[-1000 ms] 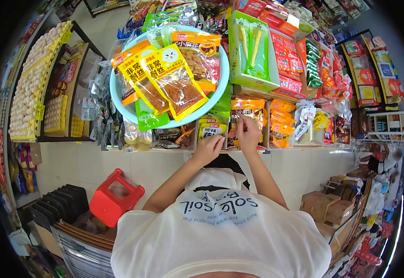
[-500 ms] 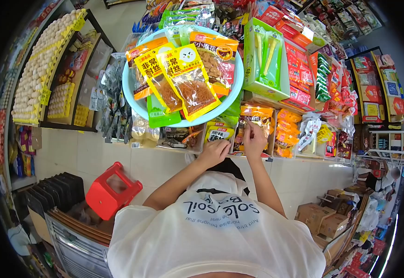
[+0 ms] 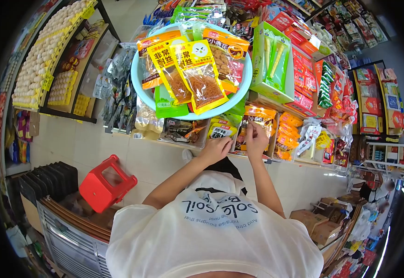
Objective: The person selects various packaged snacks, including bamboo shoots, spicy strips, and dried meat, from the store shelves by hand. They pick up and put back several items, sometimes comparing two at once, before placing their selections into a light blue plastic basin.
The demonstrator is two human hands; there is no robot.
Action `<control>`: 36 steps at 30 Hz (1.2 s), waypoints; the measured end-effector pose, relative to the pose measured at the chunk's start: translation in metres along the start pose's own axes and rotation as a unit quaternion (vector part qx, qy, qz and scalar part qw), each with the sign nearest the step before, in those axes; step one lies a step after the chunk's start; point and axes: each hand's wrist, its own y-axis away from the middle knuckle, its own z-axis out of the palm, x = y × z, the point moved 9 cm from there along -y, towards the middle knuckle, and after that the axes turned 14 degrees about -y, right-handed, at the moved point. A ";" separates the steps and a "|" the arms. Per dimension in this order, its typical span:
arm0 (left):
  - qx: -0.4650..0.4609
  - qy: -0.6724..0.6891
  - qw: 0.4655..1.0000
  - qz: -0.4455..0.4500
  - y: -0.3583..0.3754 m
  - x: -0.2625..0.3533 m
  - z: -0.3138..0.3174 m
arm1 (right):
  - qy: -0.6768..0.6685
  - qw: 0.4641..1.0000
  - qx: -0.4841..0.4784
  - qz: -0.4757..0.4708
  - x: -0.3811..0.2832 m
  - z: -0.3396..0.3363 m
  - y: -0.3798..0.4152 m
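My left hand (image 3: 215, 150) is curled closed at the front edge of the display, just below a yellow snack packet (image 3: 221, 130). Whether its fingers grip anything is hidden. My right hand (image 3: 257, 140) has its thumb and fingers pinched together in front of an orange snack packet (image 3: 263, 116); I cannot make out anything between them. Beyond my hands, a light blue basin (image 3: 136, 76) rests on top of the goods. Inside lie two yellow packets of shredded snack (image 3: 203, 85), orange-topped packets (image 3: 225, 53) and a green packet (image 3: 169, 106).
Right of the basin stands a green box (image 3: 272, 62) of packets, with orange packets (image 3: 287, 134) nearer me. A red plastic stool (image 3: 101, 187) is on the floor to my left. Egg trays (image 3: 49, 60) fill a rack at far left. Cardboard boxes (image 3: 320, 227) sit behind right.
The camera view has shifted slightly, so the basin and display appear farther right and the stool farther left. Both hands keep nearly the same place and closed pose.
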 end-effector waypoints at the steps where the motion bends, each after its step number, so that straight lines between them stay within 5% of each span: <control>1: -0.003 -0.003 1.000 -0.001 0.001 -0.001 0.001 | -0.086 0.993 0.013 0.081 0.011 0.001 0.000; 8: 0.002 -0.022 1.000 0.000 0.003 -0.001 0.003 | -0.116 0.983 -0.014 -0.143 -0.151 0.023 -0.059; 17: 0.030 -0.080 0.995 0.045 0.005 0.004 0.005 | 0.046 0.963 -0.197 -0.179 -0.190 0.125 -0.088; 30: 0.040 -0.083 0.995 0.049 0.007 0.004 0.008 | 0.034 0.964 -0.224 -0.141 -0.179 0.150 -0.108; 36: 0.039 -0.081 0.995 0.040 0.007 0.004 0.005 | -0.001 0.969 -0.245 -0.040 -0.167 0.147 -0.104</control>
